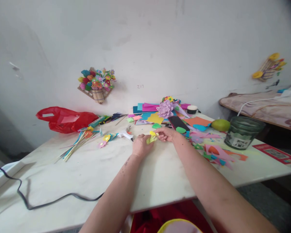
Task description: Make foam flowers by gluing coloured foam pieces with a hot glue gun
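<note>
Near the middle of the table, my left hand (142,145) is closed on a small yellow piece (152,138) that looks like a craft flower. My right hand (165,134) meets it from the other side, its fingers pinched at the same yellow piece. Just left of my hands lies a white glue gun (125,135). Finished-looking foam flowers (106,138) in yellow and pink rest beyond it. A green cut piece (156,125) lies just behind my hands.
Coloured sheets (155,117) and a dark phone (178,123) lie behind. Scraps (217,153), a green jar (243,134) and a yellow-green fruit (220,125) are right. At left are a red bag (65,119), thin sticks (75,147) and a black cable (50,203).
</note>
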Available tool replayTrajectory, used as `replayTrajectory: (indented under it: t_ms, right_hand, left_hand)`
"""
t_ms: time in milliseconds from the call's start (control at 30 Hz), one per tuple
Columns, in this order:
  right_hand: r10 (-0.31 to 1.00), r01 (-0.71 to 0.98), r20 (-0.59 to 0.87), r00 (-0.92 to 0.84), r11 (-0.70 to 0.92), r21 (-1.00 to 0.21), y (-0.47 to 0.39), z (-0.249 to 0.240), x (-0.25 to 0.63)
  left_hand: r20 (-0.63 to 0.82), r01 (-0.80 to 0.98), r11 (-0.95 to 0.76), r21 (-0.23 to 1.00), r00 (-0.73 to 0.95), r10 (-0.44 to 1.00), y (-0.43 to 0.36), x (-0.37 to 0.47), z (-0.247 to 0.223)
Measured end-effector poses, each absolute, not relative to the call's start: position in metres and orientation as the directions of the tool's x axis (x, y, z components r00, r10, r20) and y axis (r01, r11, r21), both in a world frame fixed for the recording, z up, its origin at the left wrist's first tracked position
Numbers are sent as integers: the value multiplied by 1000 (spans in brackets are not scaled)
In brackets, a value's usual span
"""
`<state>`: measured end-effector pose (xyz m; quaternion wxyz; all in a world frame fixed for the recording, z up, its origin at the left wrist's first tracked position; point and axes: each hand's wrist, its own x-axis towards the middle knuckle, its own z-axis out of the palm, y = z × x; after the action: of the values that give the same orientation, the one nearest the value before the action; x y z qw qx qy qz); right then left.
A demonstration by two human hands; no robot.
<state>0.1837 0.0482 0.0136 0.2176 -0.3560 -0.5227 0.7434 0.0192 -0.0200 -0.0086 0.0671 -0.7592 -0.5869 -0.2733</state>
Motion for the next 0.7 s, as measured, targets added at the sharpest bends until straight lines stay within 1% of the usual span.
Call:
replayTrajectory:
  t_ms: [100,233,400,533,700]
  right_hand:
    - [746,17,-260,-613,-317,-948,49,12,183]
    - [819,-1,-154,-553,-186,-983,49,9,183]
    - [836,-7,-83,-542,-103,-995,50,8,185]
    - [835,-6,-59,-547,-74,-997,51,8,185]
    - [860,-30,-19,-510,-40,-999,50,9,184]
  left_hand:
    - [477,928,-284,241,142,867,-19,18,-8]
    - [470,927,-274,257,128,873,-19,16,-8]
    - [480,918,-283,277,123,869,-19,15,-8]
    - [479,916,-283,284,120,870,-18,13,-9]
    - [472,911,-288,296,123,873,-18,14,-8]
